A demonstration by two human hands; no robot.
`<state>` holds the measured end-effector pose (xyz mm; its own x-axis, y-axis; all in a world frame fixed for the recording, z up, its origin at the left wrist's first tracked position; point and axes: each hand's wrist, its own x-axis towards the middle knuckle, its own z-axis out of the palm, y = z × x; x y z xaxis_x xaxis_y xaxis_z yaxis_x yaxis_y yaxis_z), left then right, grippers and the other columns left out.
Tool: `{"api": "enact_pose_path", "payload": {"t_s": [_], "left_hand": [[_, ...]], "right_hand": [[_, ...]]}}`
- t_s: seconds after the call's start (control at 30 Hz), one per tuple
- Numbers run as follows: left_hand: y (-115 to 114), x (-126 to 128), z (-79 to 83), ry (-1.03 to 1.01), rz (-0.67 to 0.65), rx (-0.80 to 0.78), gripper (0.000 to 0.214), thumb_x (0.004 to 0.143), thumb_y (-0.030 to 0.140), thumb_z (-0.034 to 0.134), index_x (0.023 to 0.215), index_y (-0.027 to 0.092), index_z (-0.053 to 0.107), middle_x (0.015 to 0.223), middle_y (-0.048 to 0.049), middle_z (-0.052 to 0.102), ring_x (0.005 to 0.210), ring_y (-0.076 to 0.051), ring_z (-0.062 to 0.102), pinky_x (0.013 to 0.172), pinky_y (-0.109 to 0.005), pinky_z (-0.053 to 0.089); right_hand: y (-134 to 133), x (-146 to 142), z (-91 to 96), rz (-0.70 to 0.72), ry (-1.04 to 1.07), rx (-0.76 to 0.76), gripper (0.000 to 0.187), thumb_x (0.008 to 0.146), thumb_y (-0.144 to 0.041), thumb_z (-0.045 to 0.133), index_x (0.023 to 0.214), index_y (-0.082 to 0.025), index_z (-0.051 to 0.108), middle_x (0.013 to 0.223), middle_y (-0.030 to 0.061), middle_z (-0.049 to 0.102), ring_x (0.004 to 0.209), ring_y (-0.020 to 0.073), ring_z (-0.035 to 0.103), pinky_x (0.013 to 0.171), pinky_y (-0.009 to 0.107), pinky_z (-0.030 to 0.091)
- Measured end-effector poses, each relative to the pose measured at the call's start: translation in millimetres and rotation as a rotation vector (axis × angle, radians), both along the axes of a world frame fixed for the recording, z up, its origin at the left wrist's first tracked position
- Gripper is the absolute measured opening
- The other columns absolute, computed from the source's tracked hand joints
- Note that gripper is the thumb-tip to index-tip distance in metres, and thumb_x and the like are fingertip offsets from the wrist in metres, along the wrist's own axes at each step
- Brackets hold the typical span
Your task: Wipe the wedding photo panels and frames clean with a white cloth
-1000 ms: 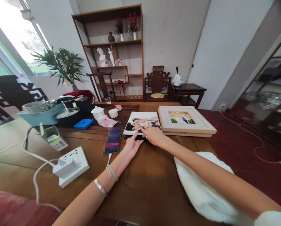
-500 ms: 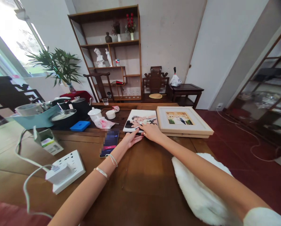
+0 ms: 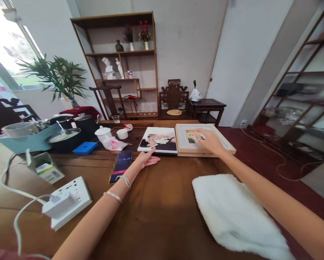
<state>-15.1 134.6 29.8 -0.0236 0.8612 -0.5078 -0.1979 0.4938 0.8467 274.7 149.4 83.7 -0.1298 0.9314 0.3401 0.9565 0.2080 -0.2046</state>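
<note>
My left hand [image 3: 148,159] is at the front edge of a photo album [image 3: 162,140] with a couple's picture on its cover. Its thumb touches the cover's near edge, and the fingers stretch out along the table in front. My right hand [image 3: 211,141] is over a pale wooden picture frame [image 3: 180,144] just right of the album, fingers apart and partly covering the small picture inside. Whether the fingertips touch the frame's front I cannot tell. A phone [image 3: 121,166] lies left of my left hand.
A white fluffy cloth [image 3: 232,209] lies under my right forearm. On the left are a white power strip [image 3: 72,202], a small open box [image 3: 46,168], a blue block [image 3: 85,147] and a blue basket [image 3: 23,141]. A lidded white cup [image 3: 102,133] stands behind the phone.
My right hand has left the album's cover and moved right, over the picture frame. My left hand stays at the album's front edge. The view has shifted slightly to the right.
</note>
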Motion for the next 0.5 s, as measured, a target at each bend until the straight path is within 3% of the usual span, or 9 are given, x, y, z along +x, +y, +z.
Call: {"api": "enact_pose_path", "payload": {"t_s": [0.13, 0.23, 0.33, 0.4, 0.5], "left_hand": [[-1.9, 0.2, 1.7, 0.107, -0.023, 0.011, 0.034, 0.088, 0.031, 0.056, 0.117, 0.014, 0.054, 0.117, -0.0106, 0.058, 0.097, -0.021, 0.061, 0.081, -0.041, 0.052], [-3.3, 2.3, 5.6, 0.203, -0.054, 0.017, 0.034, 0.088, 0.031, 0.056, 0.117, 0.014, 0.054, 0.117, -0.0106, 0.058, 0.097, -0.022, 0.061, 0.081, -0.041, 0.052], [-7.3, 4.0, 11.7, 0.327, -0.122, 0.014, 0.033, 0.088, 0.031, 0.057, 0.117, 0.013, 0.054, 0.115, -0.0104, 0.058, 0.096, -0.021, 0.061, 0.08, -0.04, 0.052], [-12.8, 7.8, 17.2, 0.424, -0.192, 0.01, 0.03, 0.089, 0.033, 0.056, 0.111, 0.013, 0.057, 0.107, -0.0087, 0.062, 0.088, -0.018, 0.063, 0.075, -0.037, 0.053], [-20.4, 24.5, 29.2, 0.579, -0.325, 0.041, 0.04, 0.085, 0.047, 0.056, 0.081, 0.008, 0.064, 0.074, -0.0074, 0.068, 0.061, -0.014, 0.063, 0.06, -0.029, 0.052]], "right_hand": [[-5.7, 58.5, -7.9, -0.326, 0.043, -0.087, 0.043, 0.092, -0.032, 0.041, 0.129, -0.013, 0.047, 0.119, 0.0189, 0.058, 0.108, 0.0329, 0.054, 0.084, 0.044, 0.045], [-4.8, 85.5, -18.8, -0.476, 0.066, -0.208, 0.039, 0.092, -0.037, 0.049, 0.124, -0.015, 0.05, 0.118, 0.0148, 0.057, 0.101, 0.0272, 0.058, 0.081, 0.045, 0.048], [1.6, 97.9, -27.3, -0.53, 0.081, -0.335, 0.033, 0.09, -0.035, 0.055, 0.117, -0.017, 0.053, 0.117, 0.0082, 0.056, 0.097, 0.0216, 0.058, 0.081, 0.043, 0.05], [6.3, 100.7, -30.3, -0.544, 0.088, -0.38, 0.032, 0.09, -0.034, 0.055, 0.117, -0.017, 0.054, 0.117, 0.0084, 0.056, 0.097, 0.0218, 0.058, 0.08, 0.043, 0.051], [10.5, 101.6, -31.6, -0.555, 0.102, -0.396, 0.032, 0.09, -0.034, 0.055, 0.118, -0.017, 0.053, 0.118, 0.0087, 0.056, 0.098, 0.022, 0.058, 0.081, 0.043, 0.051]]}}
